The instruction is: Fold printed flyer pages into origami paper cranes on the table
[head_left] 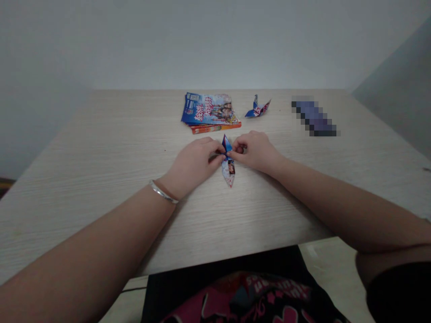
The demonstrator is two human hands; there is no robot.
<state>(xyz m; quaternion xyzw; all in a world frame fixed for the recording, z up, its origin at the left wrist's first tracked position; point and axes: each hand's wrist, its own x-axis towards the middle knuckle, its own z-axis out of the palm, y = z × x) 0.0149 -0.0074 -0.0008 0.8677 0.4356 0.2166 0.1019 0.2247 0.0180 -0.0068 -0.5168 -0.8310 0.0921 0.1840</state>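
Observation:
A narrow, diamond-shaped piece of folded printed paper (228,168) lies on the table between my hands, blue toward its far tip and pale with a small picture nearer me. My left hand (198,159) pinches its left edge near the middle, thumb and fingertips together. From the other side, my right hand (254,150) grips the right edge the same way, with its thumb on the paper. The fingertips cover part of the middle folds. Beyond my right hand stands a folded paper crane (258,109) in blue, white and red print.
A stack of printed leaflets (210,110), blue on top with an orange edge below, lies at the back middle of the pale wood-grain table (101,179). A pixelated dark blue object (314,116) rests at the back right. A wall (215,45) rises behind the table.

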